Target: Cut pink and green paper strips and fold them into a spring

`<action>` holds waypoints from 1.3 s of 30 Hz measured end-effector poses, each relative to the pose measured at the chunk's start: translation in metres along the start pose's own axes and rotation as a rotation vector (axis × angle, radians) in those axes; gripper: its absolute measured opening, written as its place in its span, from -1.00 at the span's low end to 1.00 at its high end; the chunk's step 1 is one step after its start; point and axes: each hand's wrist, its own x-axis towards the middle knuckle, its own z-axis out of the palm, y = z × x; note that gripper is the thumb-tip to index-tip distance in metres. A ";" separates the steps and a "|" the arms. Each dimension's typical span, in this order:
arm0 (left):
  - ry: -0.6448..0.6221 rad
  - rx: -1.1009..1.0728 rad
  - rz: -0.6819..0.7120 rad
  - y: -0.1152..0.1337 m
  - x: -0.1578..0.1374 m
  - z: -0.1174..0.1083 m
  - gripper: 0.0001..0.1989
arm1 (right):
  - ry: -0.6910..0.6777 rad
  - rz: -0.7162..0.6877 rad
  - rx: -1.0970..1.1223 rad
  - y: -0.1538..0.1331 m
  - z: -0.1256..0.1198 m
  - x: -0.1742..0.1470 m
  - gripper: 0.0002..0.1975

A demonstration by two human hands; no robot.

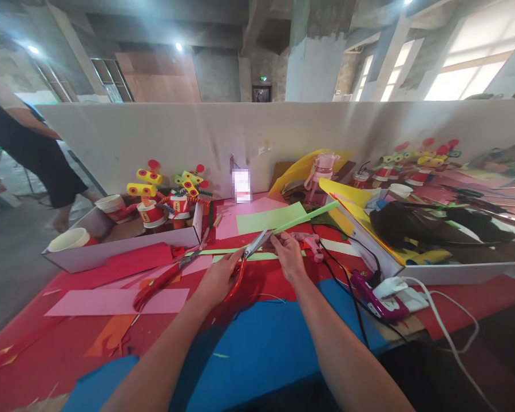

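Note:
My left hand is closed around the red handles of a pair of scissors, whose blades point up and to the right. In my right hand a narrow light-green paper strip is pinched, its far end reaching up to the right. The blade tips are close to the strip near my right fingers; whether they touch it I cannot tell. Behind the strip lies a wider green paper sheet on pink paper. A pink glue gun rests just right of my right hand. Red-handled scissors lie to the left.
At left, a shallow box holds paper-cup figures and cups. At right stands another box with a black item inside. A purple power strip and cables lie before it. A white partition runs behind; a person is at far left.

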 end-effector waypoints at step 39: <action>0.007 -0.001 0.080 -0.009 -0.001 -0.001 -0.47 | -0.054 0.013 -0.097 -0.011 -0.006 0.000 -0.61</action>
